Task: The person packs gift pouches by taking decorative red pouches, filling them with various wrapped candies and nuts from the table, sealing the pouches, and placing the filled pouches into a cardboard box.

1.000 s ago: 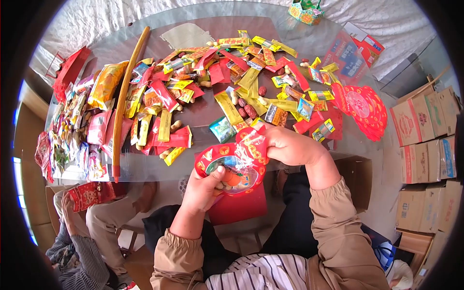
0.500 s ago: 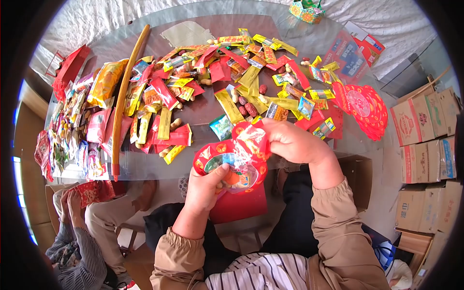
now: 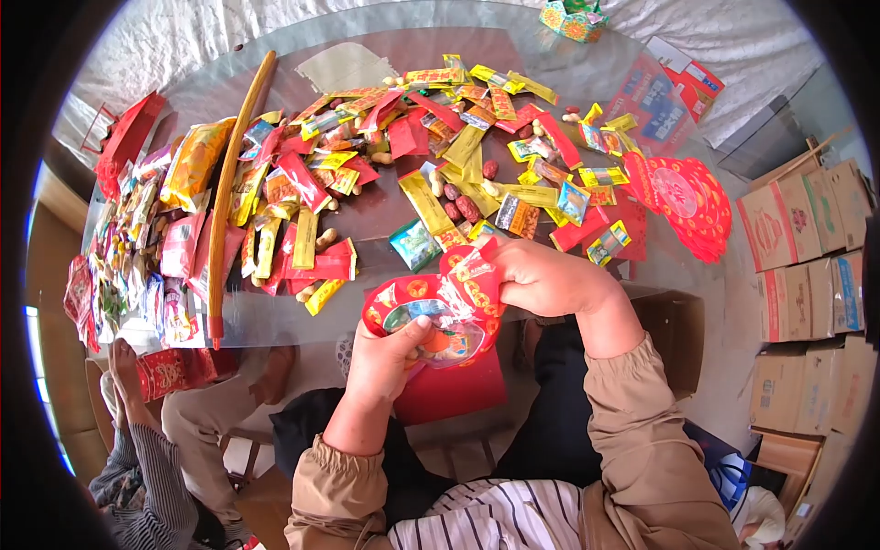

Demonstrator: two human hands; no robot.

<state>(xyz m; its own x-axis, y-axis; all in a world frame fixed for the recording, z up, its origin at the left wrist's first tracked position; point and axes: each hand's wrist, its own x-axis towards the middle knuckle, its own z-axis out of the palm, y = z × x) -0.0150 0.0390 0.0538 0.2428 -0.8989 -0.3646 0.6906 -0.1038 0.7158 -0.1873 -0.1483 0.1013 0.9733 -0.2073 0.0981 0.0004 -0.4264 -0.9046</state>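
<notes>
— What are the hands doing?
— Both grip one red pouch (image 3: 466, 302). The left hand (image 3: 383, 368) is closed round its lower left side, thumb pressed on the clear window. The right hand (image 3: 550, 280) pinches its upper right edge.
— And where is the pouch?
— At the middle of the table's (image 3: 374, 206) near edge, above the person's lap. Small things show through the window, too blurred to name.
— What lies nearest on the table?
— A blue-green packet (image 3: 415, 246), just in from that edge, with red dates (image 3: 466, 208) near it. Yellow and red snack packets (image 3: 472, 147) spread from there toward the far edge, peanuts (image 3: 325, 239) among them.
— Toward the sides?
— Fanned red pouches (image 3: 686, 206) by the right edge. On the left, a wooden stick (image 3: 236, 165) runs from near edge to far, an orange packet (image 3: 197, 165) just beside it and heaped sweets (image 3: 137, 229) out to the left edge.
— Anyone else?
— A co-worker's hand (image 3: 126, 371), raised just off the near left corner. Cardboard boxes (image 3: 797, 298) are stacked well beyond the right edge.
</notes>
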